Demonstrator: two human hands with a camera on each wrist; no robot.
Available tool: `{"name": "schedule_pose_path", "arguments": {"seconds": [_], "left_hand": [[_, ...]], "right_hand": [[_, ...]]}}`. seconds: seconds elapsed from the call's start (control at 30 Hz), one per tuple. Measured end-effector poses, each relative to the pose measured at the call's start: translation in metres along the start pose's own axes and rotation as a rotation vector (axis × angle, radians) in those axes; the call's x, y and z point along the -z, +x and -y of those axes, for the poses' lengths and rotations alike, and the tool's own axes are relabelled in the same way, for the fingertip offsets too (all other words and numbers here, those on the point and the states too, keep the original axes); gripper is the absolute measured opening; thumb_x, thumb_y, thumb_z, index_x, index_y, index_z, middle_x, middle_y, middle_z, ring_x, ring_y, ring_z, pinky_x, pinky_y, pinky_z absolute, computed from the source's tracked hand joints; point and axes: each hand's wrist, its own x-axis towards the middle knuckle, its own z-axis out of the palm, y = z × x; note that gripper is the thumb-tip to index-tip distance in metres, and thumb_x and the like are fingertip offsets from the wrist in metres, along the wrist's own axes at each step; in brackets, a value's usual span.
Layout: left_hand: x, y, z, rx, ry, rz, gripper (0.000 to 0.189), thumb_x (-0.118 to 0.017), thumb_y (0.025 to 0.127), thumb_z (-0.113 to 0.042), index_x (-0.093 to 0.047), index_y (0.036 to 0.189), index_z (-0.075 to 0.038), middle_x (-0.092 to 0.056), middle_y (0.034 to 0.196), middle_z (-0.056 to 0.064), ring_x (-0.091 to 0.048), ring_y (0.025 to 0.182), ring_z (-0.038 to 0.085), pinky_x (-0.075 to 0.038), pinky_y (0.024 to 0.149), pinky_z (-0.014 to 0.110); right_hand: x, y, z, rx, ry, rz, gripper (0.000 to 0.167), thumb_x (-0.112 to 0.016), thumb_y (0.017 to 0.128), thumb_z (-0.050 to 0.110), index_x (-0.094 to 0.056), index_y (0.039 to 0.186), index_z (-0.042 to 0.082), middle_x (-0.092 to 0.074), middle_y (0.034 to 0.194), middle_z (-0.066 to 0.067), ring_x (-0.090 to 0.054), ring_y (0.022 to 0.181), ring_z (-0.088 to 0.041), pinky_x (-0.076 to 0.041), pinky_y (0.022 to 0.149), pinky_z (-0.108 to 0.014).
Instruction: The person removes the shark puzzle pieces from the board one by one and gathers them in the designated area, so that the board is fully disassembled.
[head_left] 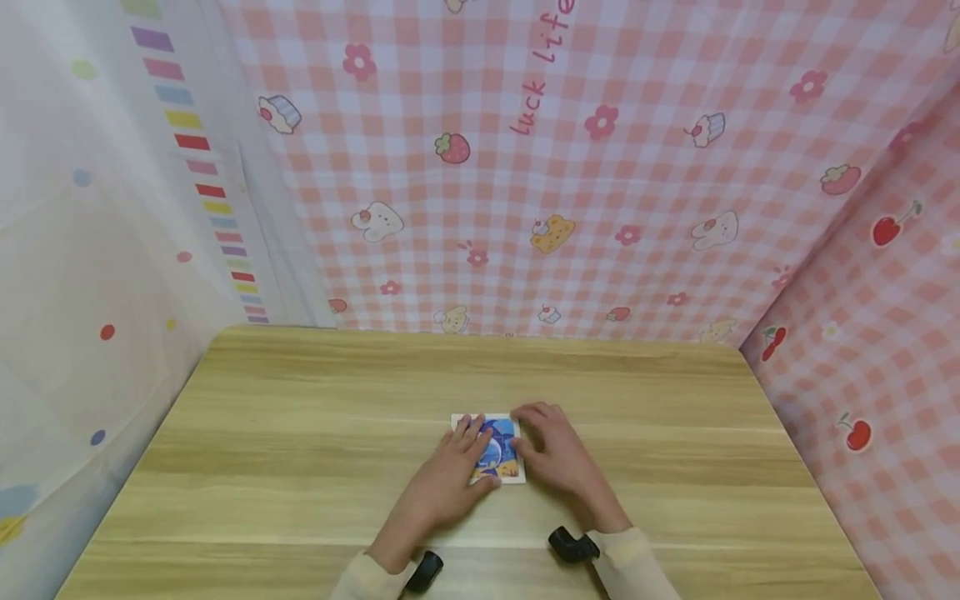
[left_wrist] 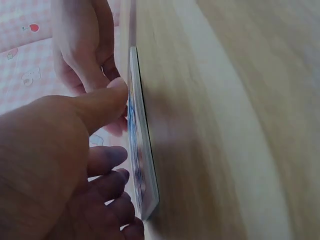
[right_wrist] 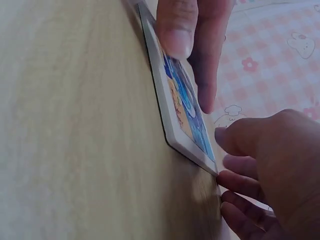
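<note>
A small square picture puzzle (head_left: 507, 450) with a white border and a blue sea-animal picture lies flat on the wooden table. My left hand (head_left: 447, 478) rests over its left part, fingers extended across the picture and thumb at the near edge. Along the right side, my right hand (head_left: 561, 454) has its fingers loosely bent, fingertips at the border. In the right wrist view, the puzzle (right_wrist: 186, 107) shows a thick pale rim, and the right hand's fingers touch or nearly touch its edge. The left wrist view shows the puzzle (left_wrist: 141, 150) edge-on, its face mostly hidden.
The wooden table (head_left: 300, 442) extends around both hands. Behind it hangs a pink checked cloth (head_left: 495, 200), with another checked cloth (head_left: 885, 317) at the right and a white dotted cloth (head_left: 90, 275) at the left. Black bands (head_left: 424, 572) sit at the wrists.
</note>
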Motion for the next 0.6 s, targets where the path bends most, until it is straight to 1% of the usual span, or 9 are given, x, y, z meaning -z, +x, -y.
{"name": "schedule_pose_path", "arguments": {"seconds": [0.1, 0.27, 0.4, 0.6], "left_hand": [[-0.0007, 0.0017, -0.0022, 0.017, 0.021, 0.002, 0.073, -0.059, 0.103, -0.039, -0.033, 0.159, 0.000, -0.020, 0.170, 0.018, -0.017, 0.159, 0.038, -0.019, 0.130, 0.053], [-0.0023, 0.0051, -0.0026, 0.055, 0.041, -0.018, 0.073, -0.057, 0.104, -0.041, -0.033, 0.159, 0.000, -0.018, 0.171, 0.019, -0.015, 0.159, 0.038, -0.018, 0.131, 0.053], [-0.0028, 0.0078, -0.0012, 0.053, 0.048, -0.030, 0.074, -0.059, 0.103, -0.041, -0.033, 0.159, 0.000, -0.019, 0.171, 0.019, -0.016, 0.159, 0.038, -0.019, 0.130, 0.054], [-0.0018, 0.0074, -0.0006, 0.045, 0.090, 0.008, 0.078, -0.058, 0.102, -0.044, -0.029, 0.160, 0.000, -0.018, 0.172, 0.018, -0.016, 0.160, 0.035, -0.020, 0.131, 0.053]], "right_hand": [[-0.0029, 0.0019, -0.0008, 0.020, -0.005, -0.019, 0.036, -0.077, 0.091, 0.016, -0.070, 0.125, 0.007, -0.067, 0.130, -0.008, -0.056, 0.124, -0.029, -0.048, 0.110, -0.053], [-0.0061, 0.0030, -0.0010, 0.040, -0.025, -0.052, 0.038, -0.079, 0.088, 0.017, -0.071, 0.124, 0.007, -0.068, 0.125, -0.007, -0.056, 0.119, -0.027, -0.050, 0.106, -0.051], [-0.0063, 0.0024, 0.0004, 0.016, -0.025, -0.047, 0.041, -0.080, 0.087, 0.020, -0.071, 0.125, 0.009, -0.067, 0.125, -0.005, -0.055, 0.118, -0.026, -0.050, 0.105, -0.050], [-0.0073, 0.0002, -0.0002, -0.019, -0.024, -0.031, 0.040, -0.080, 0.087, 0.021, -0.071, 0.124, 0.011, -0.067, 0.125, -0.002, -0.054, 0.118, -0.024, -0.049, 0.106, -0.048]]}}
